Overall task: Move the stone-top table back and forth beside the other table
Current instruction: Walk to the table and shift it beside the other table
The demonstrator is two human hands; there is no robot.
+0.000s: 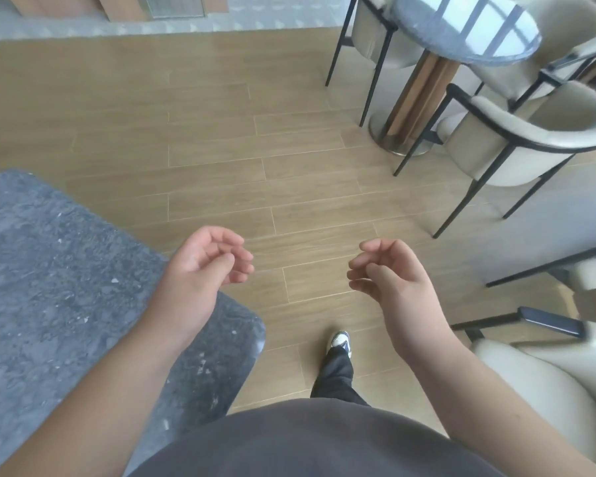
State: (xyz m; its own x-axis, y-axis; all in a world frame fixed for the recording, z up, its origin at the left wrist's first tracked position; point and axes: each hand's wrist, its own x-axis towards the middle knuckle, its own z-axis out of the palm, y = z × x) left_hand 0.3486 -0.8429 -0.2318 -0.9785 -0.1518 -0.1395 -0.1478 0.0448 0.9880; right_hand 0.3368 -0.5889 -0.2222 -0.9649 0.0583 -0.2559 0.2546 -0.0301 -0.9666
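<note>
both my hands are up in front of my belly with nothing in them: my left hand has its fingers loosely curled around air, palm turned inward, and my right hand mirrors it, fingers softly bent and touching nothing. they hang over the bare wooden floor, apart from each other, which i judge is how they'd sit between grips rather than mid-push. the stone-top table, the grey mottled one, lies just beside and under my left forearm; its rounded corner pokes out below my left wrist, so that edge is the nearest thing to take hold of. the other table, round with a shiny top on a wooden pedestal, stands well ahead of my right hand, with cream chairs drawn around it. another cream chair sits close outside my right arm, leaving a narrow lane. my foot is stepped forward below my right hand, so i seem to be walking. i'd guess the next move is turning left to grip the table's edge with both hands, minding that chair.
</note>
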